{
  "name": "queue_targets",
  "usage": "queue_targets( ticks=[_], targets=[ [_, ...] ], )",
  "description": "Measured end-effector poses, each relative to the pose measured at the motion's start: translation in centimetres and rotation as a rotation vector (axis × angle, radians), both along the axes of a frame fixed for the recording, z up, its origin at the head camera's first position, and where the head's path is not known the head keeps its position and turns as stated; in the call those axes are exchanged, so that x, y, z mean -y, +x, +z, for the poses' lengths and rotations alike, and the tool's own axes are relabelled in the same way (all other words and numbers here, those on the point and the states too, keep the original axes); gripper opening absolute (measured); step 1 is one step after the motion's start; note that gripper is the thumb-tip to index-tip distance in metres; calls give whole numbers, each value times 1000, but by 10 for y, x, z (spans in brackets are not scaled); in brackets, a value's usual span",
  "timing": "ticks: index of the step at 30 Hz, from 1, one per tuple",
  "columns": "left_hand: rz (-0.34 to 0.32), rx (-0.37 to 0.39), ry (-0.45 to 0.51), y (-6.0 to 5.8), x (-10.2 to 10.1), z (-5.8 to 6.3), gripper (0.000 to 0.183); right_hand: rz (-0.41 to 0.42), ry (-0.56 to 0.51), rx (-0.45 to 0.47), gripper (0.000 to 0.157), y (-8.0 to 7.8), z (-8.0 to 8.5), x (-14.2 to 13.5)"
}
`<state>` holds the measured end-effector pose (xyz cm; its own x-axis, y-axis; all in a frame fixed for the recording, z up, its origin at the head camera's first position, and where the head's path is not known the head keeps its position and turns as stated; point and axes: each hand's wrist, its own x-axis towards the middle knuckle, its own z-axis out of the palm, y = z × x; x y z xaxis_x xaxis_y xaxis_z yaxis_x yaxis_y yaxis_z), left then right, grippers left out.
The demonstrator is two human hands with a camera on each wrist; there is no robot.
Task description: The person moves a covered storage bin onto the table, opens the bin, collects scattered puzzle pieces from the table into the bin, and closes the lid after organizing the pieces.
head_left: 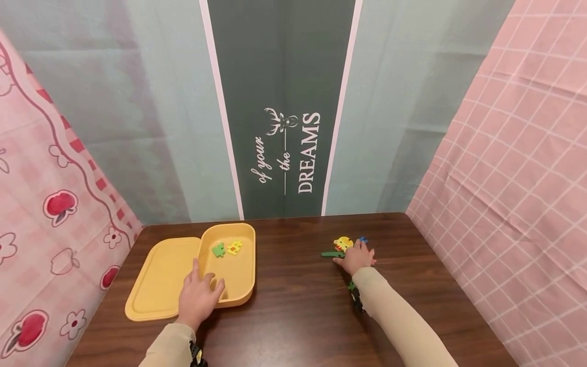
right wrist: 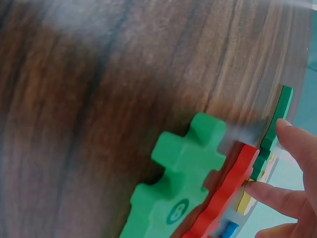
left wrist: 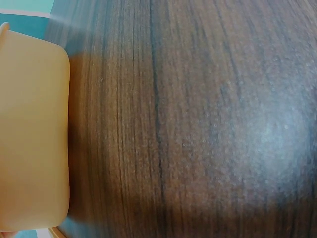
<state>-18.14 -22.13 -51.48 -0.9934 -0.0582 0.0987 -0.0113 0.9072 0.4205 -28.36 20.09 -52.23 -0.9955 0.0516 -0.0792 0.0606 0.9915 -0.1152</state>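
My left hand (head_left: 197, 298) is at the near left corner of a yellow box (head_left: 239, 272), its fingers spread over the rim and holding nothing. A green puzzle piece (head_left: 219, 250) and a yellow puzzle piece (head_left: 235, 247) lie inside the box. On the right of the table, my right hand (head_left: 357, 260) reaches down among several puzzle pieces. In the right wrist view, its thumb and a finger stand apart beside a dark green piece (right wrist: 277, 119) and a red wavy piece (right wrist: 223, 193). A light green piece marked 8 (right wrist: 183, 173) lies closer to the wrist.
A yellow lid (head_left: 160, 280) lies flat left of the box, beneath its edge. A yellow animal-like piece (head_left: 343, 243) and a blue piece (head_left: 363, 239) lie beyond the right hand. Fabric hangs behind the brown wooden table (head_left: 293, 285) and along both sides.
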Motion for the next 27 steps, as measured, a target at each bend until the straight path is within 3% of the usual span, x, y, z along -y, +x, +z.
queue_targets(
  ticks=[7,16,27],
  targets=[
    [7,10,3,1,1,-4,53,23,12,-46,61,-2,-1,4],
    [1,15,-8,1,1,-6,55,13,15,-46,62,-1,-1,7],
    [4,11,-17,-1,1,-5,53,39,16,-26,51,-4,-4,5]
  ],
)
